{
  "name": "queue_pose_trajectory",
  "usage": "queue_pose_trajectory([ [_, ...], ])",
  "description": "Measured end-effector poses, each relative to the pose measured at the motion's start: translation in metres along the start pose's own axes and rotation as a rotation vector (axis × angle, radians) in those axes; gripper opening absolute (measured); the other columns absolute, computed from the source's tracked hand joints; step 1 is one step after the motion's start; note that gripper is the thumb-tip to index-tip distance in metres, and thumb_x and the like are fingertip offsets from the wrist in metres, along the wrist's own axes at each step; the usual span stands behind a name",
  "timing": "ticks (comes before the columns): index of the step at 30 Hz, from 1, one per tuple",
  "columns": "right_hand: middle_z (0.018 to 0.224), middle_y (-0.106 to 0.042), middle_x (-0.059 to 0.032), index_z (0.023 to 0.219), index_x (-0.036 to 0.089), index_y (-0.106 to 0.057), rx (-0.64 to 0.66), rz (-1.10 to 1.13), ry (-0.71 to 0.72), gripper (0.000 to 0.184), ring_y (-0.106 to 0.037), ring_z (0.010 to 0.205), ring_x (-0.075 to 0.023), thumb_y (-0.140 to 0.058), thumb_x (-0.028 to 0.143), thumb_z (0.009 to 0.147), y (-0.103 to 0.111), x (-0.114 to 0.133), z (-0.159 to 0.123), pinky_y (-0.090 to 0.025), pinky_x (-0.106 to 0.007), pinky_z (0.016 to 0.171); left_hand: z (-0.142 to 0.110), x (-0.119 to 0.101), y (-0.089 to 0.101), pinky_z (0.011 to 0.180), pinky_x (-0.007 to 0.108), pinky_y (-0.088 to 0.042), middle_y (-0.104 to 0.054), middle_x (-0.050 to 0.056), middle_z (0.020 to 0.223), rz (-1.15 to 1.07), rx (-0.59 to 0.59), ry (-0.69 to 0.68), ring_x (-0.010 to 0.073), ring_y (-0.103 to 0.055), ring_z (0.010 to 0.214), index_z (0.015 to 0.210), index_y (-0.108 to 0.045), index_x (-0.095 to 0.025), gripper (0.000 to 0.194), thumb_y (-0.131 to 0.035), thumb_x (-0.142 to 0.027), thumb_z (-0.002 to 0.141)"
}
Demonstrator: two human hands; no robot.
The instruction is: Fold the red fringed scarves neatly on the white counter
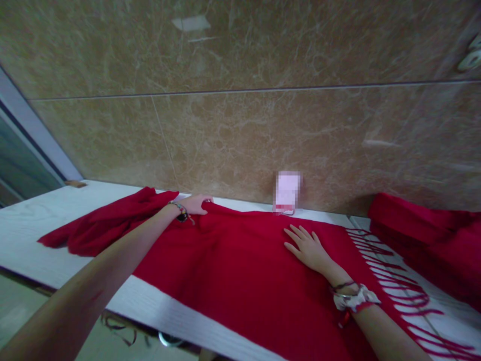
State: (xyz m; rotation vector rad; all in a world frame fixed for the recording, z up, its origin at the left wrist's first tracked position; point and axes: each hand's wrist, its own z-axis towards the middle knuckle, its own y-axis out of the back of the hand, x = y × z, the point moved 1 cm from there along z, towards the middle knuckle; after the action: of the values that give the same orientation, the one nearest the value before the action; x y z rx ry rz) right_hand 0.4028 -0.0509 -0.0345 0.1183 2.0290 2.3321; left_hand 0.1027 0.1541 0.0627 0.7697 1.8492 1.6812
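Spread over the white tabletop (pixel 28 220), down to the bottom of the view: a red scarf (pixel 233 265). Wears a white scrunchie (pixel 353 299) behind the right hand (pixel 307 249); rests that hand palm down on the scarf, fingers spread and loose. Has the fringe (pixel 404 288) fanned out in strands to the right, over the tabletop. Pinches the scarf's far edge in the left hand (pixel 195 204), with beaded bracelets (pixel 181 213) behind it. To the left, bunched red fabric (pixel 108 223); cannot tell whether joined to the scarf. Farther right, a second red cloth (pixel 443 245), heaped. Beyond the scarf, a pixelated pink item (pixel 287 186) against the brown marbled wall (pixel 240 140).
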Motion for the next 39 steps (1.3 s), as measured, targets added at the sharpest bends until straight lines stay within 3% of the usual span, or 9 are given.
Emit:
queue_pose_trajectory([
  [3, 0.136, -0.034, -0.0059, 0.126, 0.025, -0.04, -0.009, 0.004, 0.004, 0.046, -0.028, 0.124, -0.027, -0.032, 0.042, 0.084, 0.0, 0.0, 0.0, -0.025, -0.053, 0.096, 0.001, 0.007, 0.004, 0.078, 0.032, -0.039, -0.063, 0.006, 0.096, 0.197, -0.05, 0.116, 0.0222, -0.055, 0.091, 0.102, -0.055, -0.02, 0.04, -0.052, -0.02, 0.062],
  [6, 0.136, -0.034, -0.006, 0.126, 0.025, -0.041, -0.022, 0.01, 0.005, 0.046, -0.028, 0.124, -0.027, -0.031, 0.042, 0.084, 0.0, 0.0, 0.0, -0.025, -0.053, 0.096, 0.002, 0.009, -0.002, 0.085, 0.041, -0.033, -0.061, 0.008, 0.102, 0.28, -0.086, 0.101, 0.0272, -0.051, 0.1, 0.094, -0.06, -0.021, 0.032, -0.052, -0.023, 0.063],
  [11, 0.136, -0.033, -0.0069, 0.126, 0.024, -0.04, 0.002, 0.007, 0.009, 0.046, -0.027, 0.125, -0.0274, -0.032, 0.042, 0.085, 0.001, 0.0, 0.0, -0.025, -0.053, 0.096, 0.006, 0.005, -0.013, 0.083, 0.029, -0.037, -0.059, 0.006, 0.098, 0.025, -0.104, -0.051, 0.0197, -0.053, 0.093, 0.081, -0.06, -0.017, 0.022, -0.052, -0.024, 0.062],
  [19, 0.136, -0.033, -0.0061, 0.126, 0.024, -0.04, -0.012, 0.0, 0.009, 0.046, -0.027, 0.125, -0.0274, -0.032, 0.041, 0.085, -0.001, 0.0, 0.0, -0.025, -0.053, 0.096, 0.014, -0.005, -0.002, 0.064, 0.021, -0.041, -0.062, -0.002, 0.079, -0.401, 0.223, -0.088, 0.0128, -0.055, 0.073, 0.091, -0.057, -0.019, 0.034, -0.057, -0.038, 0.063],
  [25, 0.137, -0.033, -0.0066, 0.126, 0.024, -0.04, -0.005, 0.015, 0.012, 0.046, -0.027, 0.125, -0.0276, -0.031, 0.041, 0.085, -0.001, -0.001, 0.0, -0.025, -0.054, 0.096, 0.008, -0.029, 0.007, 0.065, 0.021, -0.041, -0.066, -0.002, 0.077, -0.329, 0.44, -0.168, 0.0143, -0.056, 0.073, 0.08, -0.065, -0.02, 0.024, -0.055, -0.037, 0.065],
  [29, 0.137, -0.032, -0.0067, 0.127, 0.024, -0.039, -0.001, 0.011, 0.009, 0.046, -0.027, 0.125, -0.0278, -0.03, 0.041, 0.085, -0.001, 0.0, 0.0, -0.025, -0.054, 0.096, 0.009, -0.038, 0.015, 0.075, 0.025, -0.041, -0.065, 0.0, 0.087, 0.0, 0.195, -0.049, 0.0176, -0.056, 0.083, 0.088, -0.064, -0.021, 0.027, -0.059, -0.021, 0.062],
  [34, 0.136, -0.035, -0.0056, 0.126, 0.026, -0.041, -0.016, 0.0, 0.01, 0.045, -0.028, 0.124, -0.0273, -0.03, 0.042, 0.085, -0.001, 0.0, 0.0, -0.025, -0.054, 0.096, 0.01, -0.036, 0.013, 0.09, 0.052, -0.025, -0.042, 0.018, 0.126, 0.278, -0.237, 0.291, 0.0328, -0.037, 0.113, 0.121, -0.045, -0.016, 0.047, -0.047, -0.018, 0.075],
  [37, 0.136, -0.033, -0.0054, 0.127, 0.025, -0.04, -0.006, 0.002, 0.005, 0.046, -0.027, 0.125, -0.0271, -0.03, 0.042, 0.085, 0.001, 0.001, -0.001, -0.025, -0.053, 0.096, 0.008, -0.041, -0.01, 0.093, 0.057, -0.018, -0.025, 0.015, 0.138, 0.29, -0.304, 0.373, 0.0344, -0.025, 0.122, 0.13, -0.033, -0.021, 0.056, -0.05, -0.029, 0.077],
  [39, 0.137, -0.032, -0.0054, 0.127, 0.025, -0.039, 0.004, 0.005, 0.002, 0.047, -0.026, 0.125, -0.0276, -0.03, 0.043, 0.085, 0.003, 0.002, -0.001, -0.024, -0.053, 0.097, 0.004, -0.046, -0.032, 0.095, 0.056, -0.018, -0.018, 0.013, 0.141, 0.187, -0.212, 0.324, 0.0334, -0.018, 0.126, 0.132, -0.029, -0.023, 0.056, -0.043, -0.04, 0.08],
])
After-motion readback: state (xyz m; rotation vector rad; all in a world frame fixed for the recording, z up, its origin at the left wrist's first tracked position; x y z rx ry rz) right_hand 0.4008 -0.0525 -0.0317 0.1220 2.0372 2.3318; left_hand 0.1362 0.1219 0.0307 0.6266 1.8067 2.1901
